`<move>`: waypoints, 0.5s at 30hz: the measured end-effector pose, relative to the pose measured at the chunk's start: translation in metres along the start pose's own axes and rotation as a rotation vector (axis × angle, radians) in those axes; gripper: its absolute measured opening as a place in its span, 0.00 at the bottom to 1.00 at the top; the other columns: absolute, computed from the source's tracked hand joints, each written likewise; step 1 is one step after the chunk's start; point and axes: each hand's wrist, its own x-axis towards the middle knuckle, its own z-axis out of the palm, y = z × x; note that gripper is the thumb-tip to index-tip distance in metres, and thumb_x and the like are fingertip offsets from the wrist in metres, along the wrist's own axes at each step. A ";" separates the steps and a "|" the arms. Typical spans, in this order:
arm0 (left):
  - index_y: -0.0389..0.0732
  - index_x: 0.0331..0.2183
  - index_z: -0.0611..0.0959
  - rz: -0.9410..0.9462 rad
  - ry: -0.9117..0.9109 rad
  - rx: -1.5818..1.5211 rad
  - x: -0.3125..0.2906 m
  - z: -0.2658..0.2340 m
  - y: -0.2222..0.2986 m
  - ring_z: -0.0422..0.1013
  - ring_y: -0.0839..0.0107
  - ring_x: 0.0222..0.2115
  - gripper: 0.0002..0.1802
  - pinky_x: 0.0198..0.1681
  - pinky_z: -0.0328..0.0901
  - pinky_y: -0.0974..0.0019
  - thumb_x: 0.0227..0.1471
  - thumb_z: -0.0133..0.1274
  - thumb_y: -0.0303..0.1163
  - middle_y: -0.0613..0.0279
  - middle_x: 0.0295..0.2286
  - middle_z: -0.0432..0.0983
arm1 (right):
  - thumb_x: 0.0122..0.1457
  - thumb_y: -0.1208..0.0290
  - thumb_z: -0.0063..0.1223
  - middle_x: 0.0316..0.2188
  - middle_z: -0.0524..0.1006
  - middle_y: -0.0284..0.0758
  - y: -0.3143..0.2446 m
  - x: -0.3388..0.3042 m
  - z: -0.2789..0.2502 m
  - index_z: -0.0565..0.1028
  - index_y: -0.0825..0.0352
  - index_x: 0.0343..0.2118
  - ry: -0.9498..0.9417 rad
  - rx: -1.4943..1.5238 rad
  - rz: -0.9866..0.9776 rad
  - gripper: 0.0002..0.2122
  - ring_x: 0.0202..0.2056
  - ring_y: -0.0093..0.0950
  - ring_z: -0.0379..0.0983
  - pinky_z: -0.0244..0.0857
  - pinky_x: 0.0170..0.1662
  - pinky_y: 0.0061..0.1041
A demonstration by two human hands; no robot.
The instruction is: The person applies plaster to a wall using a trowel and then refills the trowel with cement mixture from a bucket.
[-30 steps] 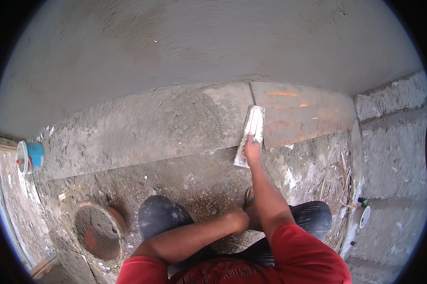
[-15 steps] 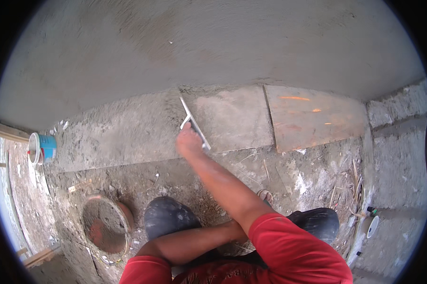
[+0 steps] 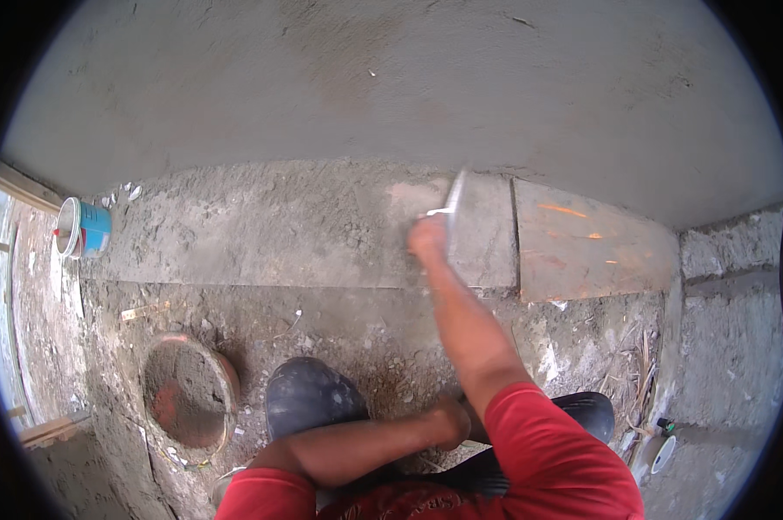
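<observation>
My right hand is closed round the handle of a plastering trowel. The blade is smeared by motion and stands nearly edge-on over a cement-covered board at the foot of the plastered wall. Bits of wet mortar lie on the board, left of the trowel. My left hand rests bent at the wrist between my knees, close to the right upper arm. Its fingers are mostly hidden, so I cannot make out whether it grips anything.
A round tub with mortar stands on the ground beside my left knee. Farther left sits a blue-and-white bucket. A second board with orange marks lies to the right. Dry stalks and a white round container are near the right wall.
My right hand has swept the trowel to the right along the board, and its blade now stands more upright. The view has shifted slightly; my left hand stays between the knees.
</observation>
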 end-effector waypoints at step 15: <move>0.50 0.59 0.66 -0.007 -0.437 0.165 0.016 -0.033 0.018 0.59 0.52 0.57 0.41 0.52 0.58 0.39 0.45 0.61 0.48 0.54 0.62 0.51 | 0.51 0.44 0.58 0.40 0.76 0.56 0.020 -0.063 -0.131 0.66 0.75 0.54 -0.557 0.806 0.078 0.38 0.43 0.43 0.75 0.67 0.48 0.39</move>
